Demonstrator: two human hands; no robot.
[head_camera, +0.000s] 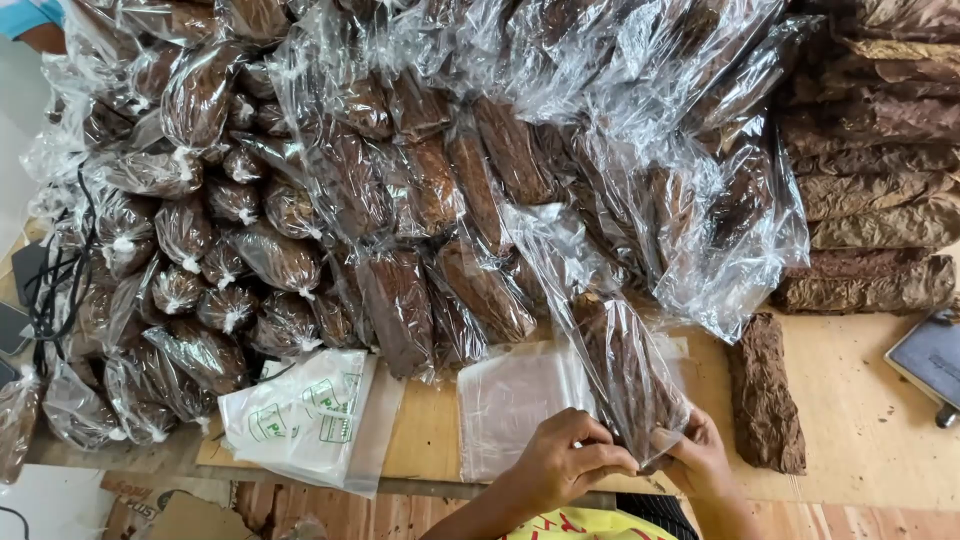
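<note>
I see my left hand (565, 462) and right hand (698, 462) low over the counter (860, 420). Each grip pinches the bottom of a clear bag (625, 375) with a brown leaf roll inside. Farther back, many filled bags (400, 180) lie piled up.

Low in the frame, right of centre: left hand (565, 462) curled, fingers bent inward, thumb pressed to fingertips in a pinching grip. Right hand (700, 458) just beside it, fingers folded likewise. Forearms rising from the bottom edge, wrists angled toward each other.
</note>
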